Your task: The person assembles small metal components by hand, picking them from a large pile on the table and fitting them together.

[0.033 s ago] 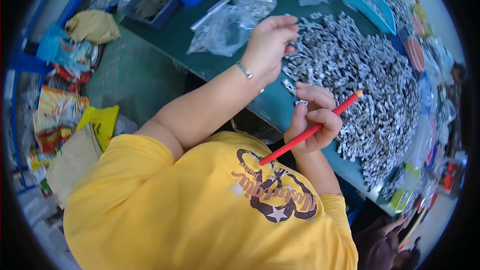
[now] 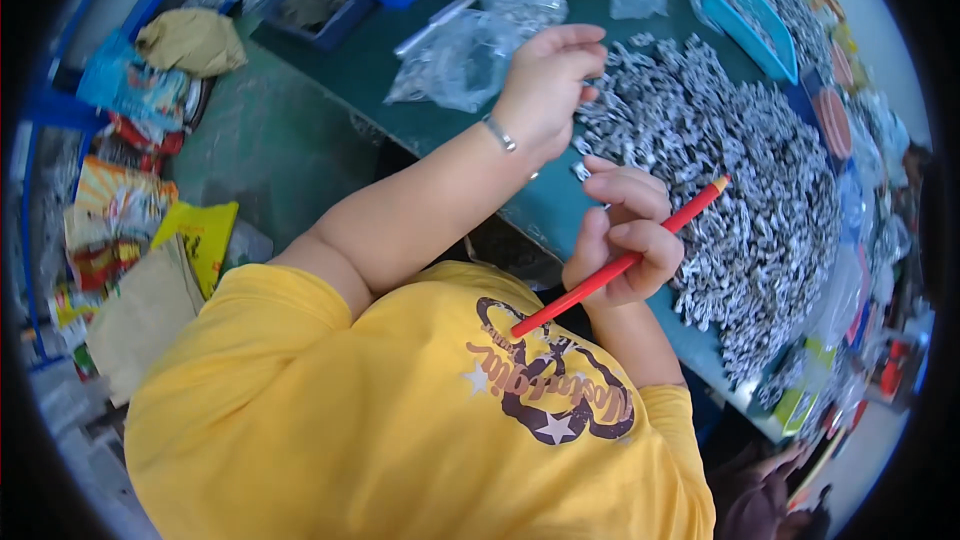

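Note:
My left hand [image 2: 553, 80], with a silver bracelet at its wrist, is at the left edge of a large pile of small silver-grey metal parts [image 2: 740, 200]. Its fingers are curled together, and whatever they pinch is hidden. Nearer to me, my right hand [image 2: 630, 230] is closed around a red pencil [image 2: 590, 287] that slants up to the right, its pale tip over the pile. A tiny bit of metal seems to show between its thumb and index finger. One loose metal part [image 2: 580, 171] lies between the two hands on the green table [image 2: 555, 202].
Clear plastic bags [image 2: 460, 60] lie beyond my left hand. A dark blue bin [image 2: 318, 8] stands at the far left and a turquoise tray [image 2: 750, 15] at the far right. Packets and a yellow bag [image 2: 200, 240] lie at left. Another person's dark sleeve [image 2: 757, 505] shows at lower right.
The table and pile sit slightly farther right in the picture. My right hand and the pencil have shifted a touch left; my left hand stays at the pile's edge.

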Tool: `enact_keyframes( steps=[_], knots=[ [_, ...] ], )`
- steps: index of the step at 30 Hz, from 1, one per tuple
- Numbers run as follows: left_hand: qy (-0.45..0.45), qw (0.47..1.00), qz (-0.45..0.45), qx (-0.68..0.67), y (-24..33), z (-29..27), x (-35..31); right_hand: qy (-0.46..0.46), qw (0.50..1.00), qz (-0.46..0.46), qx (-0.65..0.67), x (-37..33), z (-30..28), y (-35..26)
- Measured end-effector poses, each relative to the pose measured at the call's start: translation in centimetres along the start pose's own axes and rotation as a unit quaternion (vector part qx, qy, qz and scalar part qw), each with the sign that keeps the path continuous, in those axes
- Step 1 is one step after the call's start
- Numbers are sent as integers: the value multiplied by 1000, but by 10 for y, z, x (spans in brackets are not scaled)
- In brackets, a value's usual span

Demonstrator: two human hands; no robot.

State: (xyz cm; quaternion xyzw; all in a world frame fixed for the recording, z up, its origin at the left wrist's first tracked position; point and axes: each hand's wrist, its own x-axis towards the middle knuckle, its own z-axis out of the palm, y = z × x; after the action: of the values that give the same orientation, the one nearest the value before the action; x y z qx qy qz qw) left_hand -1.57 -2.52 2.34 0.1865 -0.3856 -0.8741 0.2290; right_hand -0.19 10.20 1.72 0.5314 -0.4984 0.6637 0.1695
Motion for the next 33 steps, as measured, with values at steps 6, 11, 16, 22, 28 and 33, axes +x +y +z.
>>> enact_keyframes(
  steps=[6, 11, 16, 22, 28, 33],
  knots=[
    [53, 988, 116, -87, 66, -20, 11, -144, 977, -65, 142, 31, 60, -14],
    [138, 966, 199, -88, 109, -51, 11, -185, 964, -63, 178, 44, 98, -15],
    [196, 941, 257, -100, 137, -76, 5, -218, 958, -70, 172, 54, 141, -14],
    [237, 923, 281, -116, 150, -105, 8, -280, 936, -86, 198, 48, 160, -16],
    [261, 915, 271, -147, 153, -118, 9, -254, 948, -86, 172, 53, 176, -5],
    [267, 907, 269, -185, 157, -131, 10, -289, 925, -67, 237, 50, 185, -7]
  ],
)
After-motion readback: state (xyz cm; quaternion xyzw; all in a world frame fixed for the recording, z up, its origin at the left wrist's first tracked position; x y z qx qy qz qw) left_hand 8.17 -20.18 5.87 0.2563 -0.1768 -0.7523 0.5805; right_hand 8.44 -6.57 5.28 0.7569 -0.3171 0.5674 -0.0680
